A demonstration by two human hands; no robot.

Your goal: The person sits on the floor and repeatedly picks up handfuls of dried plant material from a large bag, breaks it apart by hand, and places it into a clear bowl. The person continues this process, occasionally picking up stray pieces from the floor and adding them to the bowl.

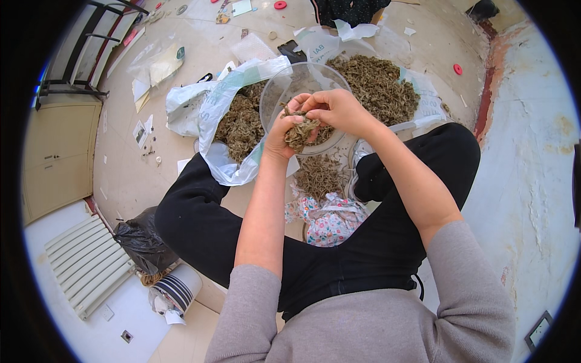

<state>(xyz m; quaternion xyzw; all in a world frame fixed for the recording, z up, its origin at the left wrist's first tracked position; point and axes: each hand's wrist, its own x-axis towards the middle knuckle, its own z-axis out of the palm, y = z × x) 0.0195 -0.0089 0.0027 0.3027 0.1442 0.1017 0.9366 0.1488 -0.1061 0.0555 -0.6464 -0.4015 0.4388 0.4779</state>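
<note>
My left hand [280, 137] holds a clump of dried brownish-green plant material [300, 132] above a round clear plastic tub [271, 90]. The fingertips of my right hand [337, 109] pinch at the top of that clump. Some loose dried bits lie inside the tub, partly hidden by my hands. To the left, a white plastic bag [213, 113] gapes around a matted dried heap [240, 131]. A looser dried heap [374, 84] rests on spread plastic to the right. Below the tub lies a smaller dried pile [319, 176], bordering a floral-patterned cloth [333, 224].
My black-trousered legs flank the floral cloth. Paper scraps [141, 131] and red discs [457, 69] are scattered over the floor. On the left are a radiator [88, 263], a black plastic bag [145, 240] and a tipped striped bin [179, 290]. A wall [522, 181] runs along the right.
</note>
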